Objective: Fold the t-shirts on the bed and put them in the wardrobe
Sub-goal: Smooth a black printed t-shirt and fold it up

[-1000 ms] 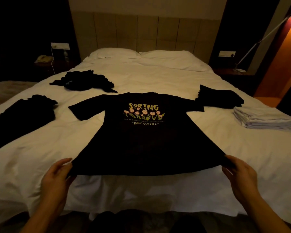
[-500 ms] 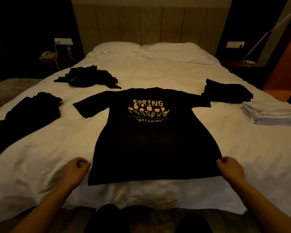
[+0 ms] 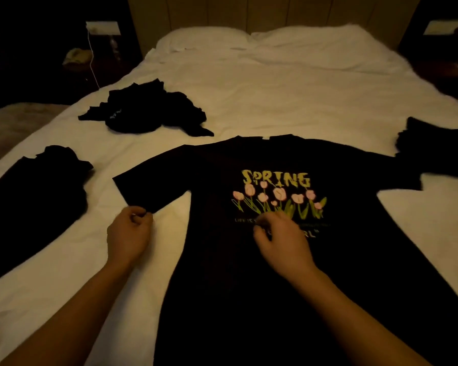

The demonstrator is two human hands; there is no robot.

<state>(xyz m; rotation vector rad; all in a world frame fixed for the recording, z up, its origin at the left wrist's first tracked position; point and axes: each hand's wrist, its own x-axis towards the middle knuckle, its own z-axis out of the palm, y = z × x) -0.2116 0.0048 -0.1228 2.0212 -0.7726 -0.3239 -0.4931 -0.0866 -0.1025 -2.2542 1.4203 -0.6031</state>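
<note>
A black t-shirt [image 3: 249, 286] with a yellow "SPRING" tulip print lies flat and face up on the white bed [image 3: 275, 101], its hem toward me. My left hand [image 3: 130, 231] is at the lower corner of the shirt's left sleeve, and its curled fingers pinch the sleeve edge. My right hand [image 3: 278, 239] is over the lower part of the print with its fingers curled downward. The blur hides whether it holds fabric.
A crumpled black garment [image 3: 146, 112] lies behind the left sleeve. Another black garment [image 3: 37, 196] is spread at the bed's left edge. A folded black pile [image 3: 439, 146] touches the right sleeve. Two pillows [image 3: 204, 39] sit at the headboard, and a nightstand [image 3: 77, 55] stands at the far left.
Both hands left the shirt's hem corners and moved forward. The left hand went to the left sleeve, the right to the print. The view moved closer and lower over the shirt.
</note>
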